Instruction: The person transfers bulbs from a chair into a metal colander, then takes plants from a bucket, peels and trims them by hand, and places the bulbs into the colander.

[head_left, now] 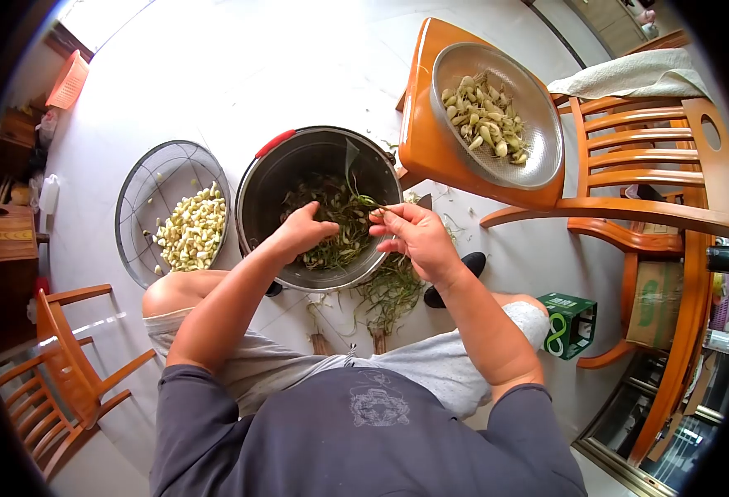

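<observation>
Right hand [410, 234] is clamped in a pinch on a thin green sprig [366, 201], thumb and forefinger meeting on it while the other fingers curl loosely below. Its forearm slants from the lower right of the frame up toward the middle, with the elbow bent outward. Left hand [308, 232] reaches in from the lower left, palm turned down, its thumb and fingers apart with nothing visible between them; it hovers over the left half of the pot at centre.

That pot [258, 203] is round and deep, with smooth dark metal walls, a bright rim and a glossy red handle [275, 143] at its upper left. Inside lies a tangle of limp, stringy greens [344, 240]. The sprig hangs over the pot's right side, near a broad, dark, blade-like leaf [351, 157].

Left of centre, a shallow round wire basket [126, 186] holds a heap of smooth, ivory, plump pieces [189, 228]. At upper right, a perforated metal colander [543, 124] rests on a varnished orange-brown wooden seat [422, 124] and carries pale, rounded bulbs [485, 116] with wispy ends. Wiry green trimmings [391, 294] strew the glossy white tile floor [240, 74] just below the pot.
</observation>
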The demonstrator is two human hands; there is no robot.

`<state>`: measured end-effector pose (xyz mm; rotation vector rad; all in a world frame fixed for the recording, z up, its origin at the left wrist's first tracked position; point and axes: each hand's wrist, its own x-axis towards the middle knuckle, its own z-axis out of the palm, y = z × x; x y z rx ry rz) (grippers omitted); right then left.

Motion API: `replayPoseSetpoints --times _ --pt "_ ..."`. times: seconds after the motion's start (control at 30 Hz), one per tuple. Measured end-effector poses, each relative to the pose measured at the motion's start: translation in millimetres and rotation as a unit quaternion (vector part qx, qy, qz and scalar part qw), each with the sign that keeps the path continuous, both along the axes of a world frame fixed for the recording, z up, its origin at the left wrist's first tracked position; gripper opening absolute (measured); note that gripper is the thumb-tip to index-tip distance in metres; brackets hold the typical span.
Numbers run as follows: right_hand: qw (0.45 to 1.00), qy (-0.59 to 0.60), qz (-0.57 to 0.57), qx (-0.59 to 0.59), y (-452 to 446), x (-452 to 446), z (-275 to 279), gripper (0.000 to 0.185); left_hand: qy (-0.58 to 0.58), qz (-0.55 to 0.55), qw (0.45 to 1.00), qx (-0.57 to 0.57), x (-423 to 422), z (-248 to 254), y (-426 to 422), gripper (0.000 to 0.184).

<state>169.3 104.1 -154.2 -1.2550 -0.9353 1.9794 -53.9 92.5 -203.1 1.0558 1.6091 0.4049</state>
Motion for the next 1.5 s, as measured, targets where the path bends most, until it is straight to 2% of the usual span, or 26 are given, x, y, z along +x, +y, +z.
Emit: replayPoseSetpoints --times 0.07,0.1,0.2,0.3,0.57,0.73,0.87,0.93,1.0,1.03,1.07,1.13,1.23,1.27,1.3,1.33,1.37,1.4,1.47,1.5 --pt "1.0 0.014 -0.013 0.008 -0.2 2.8 -4.4 0.025 -0.068 -0.054 0.995 0.039 5.8 0.7 -6.3 0.064" --pt "1.0 0.007 -0.004 0.016 -0.1 5.0 -6.3 0.022 -0.097 -0.094 0.991 -0.003 12.6 37.2 -7.6 0.056" --pt "0.999 0.042 0.004 0.007 -2.9 5.3 -5.2 0.018 -0.32 -0.035 0.946 -0.032 28.8 55.8 -17.4 0.038" --pt "0.998 0.058 -0.016 0.012 -10.4 -1.9 5.8 0.016 -0.344 -0.04 0.938 0.013 39.3 67.0 -16.8 0.031" --pt "0.996 0.053 0.074 0.015 -10.3 21.8 7.3 0.01 -0.222 -0.101 0.969 0.043 42.0 73.0 -22.8 0.026" --pt "0.996 0.018 0.075 0.036 -7.8 38.0 13.4 0.011 -0.165 -0.103 0.98 0.034 30.4 59.5 -20.5 0.023" --pt "0.993 -0.038 0.097 0.051 -10.4 38.7 26.0 0.015 -0.246 -0.097 0.964 0.031 38.2 75.3 -19.1 0.019" --pt "0.985 -0.098 0.116 0.084 -12.9 35.0 24.8 0.016 -0.212 -0.115 0.97 0.029 42.3 80.1 -18.6 0.018" --pt "0.964 -0.191 0.127 0.133 -16.4 33.8 22.0 0.017 -0.154 -0.141 0.977 0.045 49.1 78.4 -17.8 0.018" --pt "0.939 -0.24 0.124 0.213 -18.6 34.7 15.1 0.019 -0.119 -0.154 0.974 0.111 52.1 75.6 -20.2 0.018" --pt "0.925 -0.263 0.112 0.251 -22.1 32.9 18.2 0.018 -0.089 -0.164 0.971 0.149 54.4 64.2 -23.3 0.019" --pt "0.894 -0.295 0.1 0.321 -27.9 32.1 11.8 0.017 -0.048 -0.165 0.973 0.151 62.5 65.3 -27.7 0.019" --pt "0.832 -0.387 0.111 0.382 -32.4 30.3 2.7 0.015 0.002 -0.191 0.964 0.183 71.1 63.0 -35.7 0.017" --pt "0.827 -0.413 0.098 0.369 -27.5 36.8 -4.4 0.015 0.01 -0.212 0.957 0.196 71.8 63.5 -36.8 0.017" --pt "0.822 -0.438 0.085 0.354 -23.0 44.5 -10.7 0.015 -0.003 -0.225 0.955 0.192 71.9 77.1 -38.1 0.018" --pt "0.817 -0.461 0.071 0.339 -18.9 52.3 -14.1 0.015 -0.068 -0.188 0.972 0.125 70.8 91.0 -34.4 0.018" --pt "0.834 -0.463 0.137 0.269 -14.4 60.6 -7.5 0.023 -0.132 -0.147 0.979 0.055 69.8 103.6 -30.3 0.019" --pt "0.828 -0.453 0.203 0.262 -15.3 68.7 -10.2 0.026 -0.195 -0.104 0.975 -0.018 69.8 109.6 -26.7 0.019" --pt "0.806 -0.425 0.333 0.242 -24.1 80.8 -23.4 0.032 -0.259 -0.054 0.964 0.0 68.3 113.3 -13.2 0.021" --pt "0.768 -0.465 0.393 0.198 -31.7 71.2 -1.7 0.041 -0.283 -0.05 0.958 0.011 70.6 120.8 -3.9 0.022"
